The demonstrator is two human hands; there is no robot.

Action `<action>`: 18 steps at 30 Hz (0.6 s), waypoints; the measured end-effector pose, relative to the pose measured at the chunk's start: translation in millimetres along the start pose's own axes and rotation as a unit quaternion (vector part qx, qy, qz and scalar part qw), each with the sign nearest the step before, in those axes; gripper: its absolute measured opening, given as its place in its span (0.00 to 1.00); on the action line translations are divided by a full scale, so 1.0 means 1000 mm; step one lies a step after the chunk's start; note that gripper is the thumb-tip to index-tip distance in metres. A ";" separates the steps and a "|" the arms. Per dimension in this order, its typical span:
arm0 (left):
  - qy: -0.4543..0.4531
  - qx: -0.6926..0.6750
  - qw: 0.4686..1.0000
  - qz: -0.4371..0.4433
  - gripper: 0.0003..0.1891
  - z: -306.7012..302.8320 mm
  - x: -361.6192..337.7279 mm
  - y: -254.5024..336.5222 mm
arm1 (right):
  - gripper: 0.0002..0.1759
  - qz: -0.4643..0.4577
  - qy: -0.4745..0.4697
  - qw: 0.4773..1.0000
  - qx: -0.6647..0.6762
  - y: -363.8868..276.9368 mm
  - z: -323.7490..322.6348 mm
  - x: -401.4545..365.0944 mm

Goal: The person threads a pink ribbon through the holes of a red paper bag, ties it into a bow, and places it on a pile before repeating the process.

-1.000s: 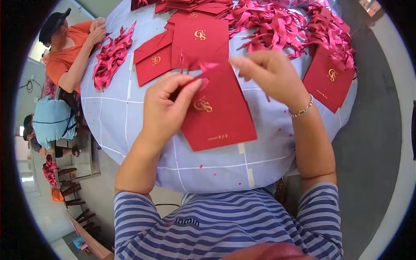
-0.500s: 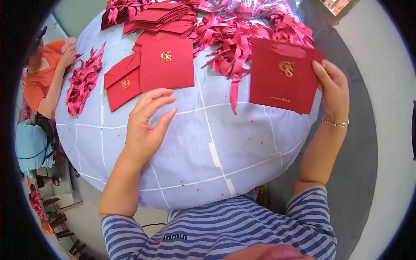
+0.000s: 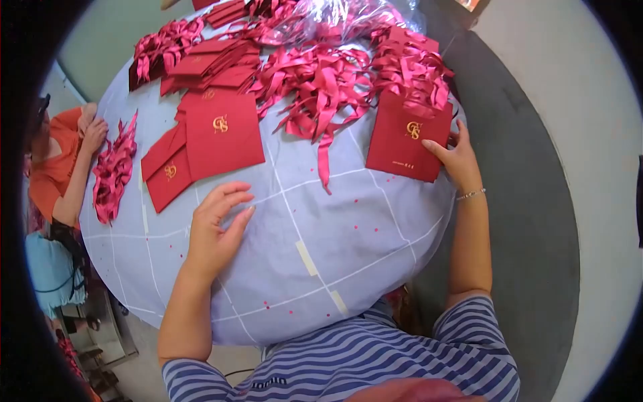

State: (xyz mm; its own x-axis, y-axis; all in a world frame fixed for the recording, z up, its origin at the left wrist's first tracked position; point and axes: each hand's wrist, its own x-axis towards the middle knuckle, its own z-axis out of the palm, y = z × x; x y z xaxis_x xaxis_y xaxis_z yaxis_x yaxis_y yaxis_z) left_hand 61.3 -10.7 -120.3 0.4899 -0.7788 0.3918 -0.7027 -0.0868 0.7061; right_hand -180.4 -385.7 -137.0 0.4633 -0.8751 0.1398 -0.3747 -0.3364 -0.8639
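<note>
My right hand (image 3: 458, 158) holds the right side of a red bag with a gold logo (image 3: 405, 144), its thumb on the front face. The bag lies at the right of the cloth-covered table, just below a heap of red ribbons. My left hand (image 3: 218, 228) hovers over the cloth, empty, with thumb and fingers curved apart. Above it lies another red bag with a gold logo (image 3: 228, 137), overlapping a tilted red bag (image 3: 169, 171) on its left.
Stacked red bags (image 3: 211, 63) stand at the back left. Ribbon heaps (image 3: 321, 87) and clear plastic (image 3: 341, 20) lie farther back. At the far left, a person in an orange top (image 3: 60, 161) sits near more ribbons (image 3: 115, 171).
The view has shifted. My right hand has brought the red bag down against the ribbon heap, and its thumb now rests on the front. My left hand remains raised and open.
</note>
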 end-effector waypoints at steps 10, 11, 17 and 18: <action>-0.024 -0.032 0.998 -0.043 0.09 0.000 -0.001 -0.002 | 0.58 0.066 -0.021 0.987 0.142 -0.003 0.011 0.044; -0.023 -0.031 0.998 -0.041 0.09 0.000 0.000 -0.003 | 0.54 0.103 -0.014 0.979 0.174 -0.007 0.011 0.044; -0.029 -0.049 0.996 -0.063 0.09 -0.001 0.000 -0.004 | 0.24 0.118 -0.044 0.939 0.320 0.006 0.018 0.087; -0.030 -0.040 0.998 -0.045 0.09 -0.001 0.000 -0.006 | 0.20 0.089 -0.021 0.941 0.327 0.008 0.022 0.099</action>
State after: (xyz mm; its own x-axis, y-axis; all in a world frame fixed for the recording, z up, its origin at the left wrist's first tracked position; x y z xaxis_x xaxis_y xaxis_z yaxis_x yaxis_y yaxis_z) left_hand 66.2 -9.8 -124.3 0.5150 -0.8063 0.2910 -0.6138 -0.1099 0.7818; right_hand -120.5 -467.2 -140.8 0.4765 -0.8781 -0.0432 0.1180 0.1126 -0.9866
